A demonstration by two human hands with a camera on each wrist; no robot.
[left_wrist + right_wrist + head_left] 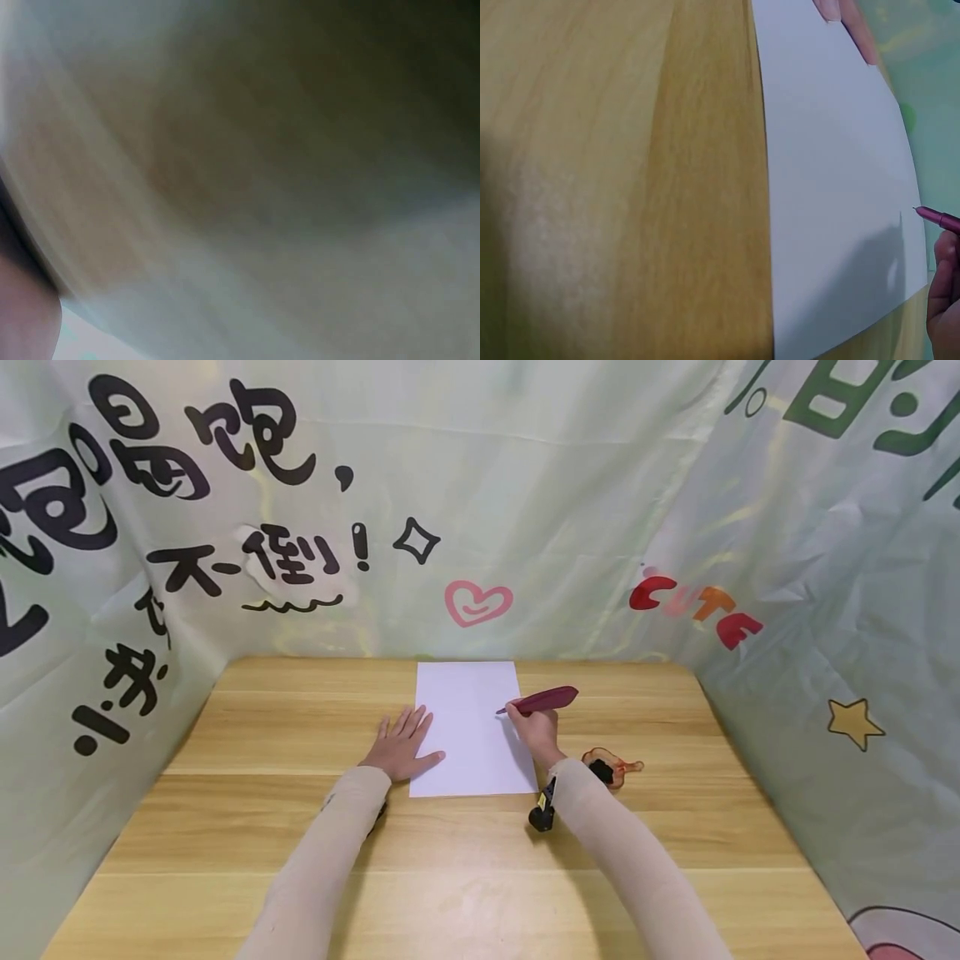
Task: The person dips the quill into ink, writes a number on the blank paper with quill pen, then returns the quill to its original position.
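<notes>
Arms [318, 868] outstretched; left hand [400, 750] splayed partly on paper [472, 735], right hand [538, 734] pinching pen [551, 698].

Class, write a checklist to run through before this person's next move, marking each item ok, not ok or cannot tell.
1. Pen held: ok, the right hand grips it.
2. Paper on the table: ok.
3. Paper steadied: ok, the left hand rests across its left edge.
4. Paper blank: ok, no marks visible.
5. Pen touching paper: cannot tell.
6. Left wrist view sharp: not ok, blurred.
</notes>
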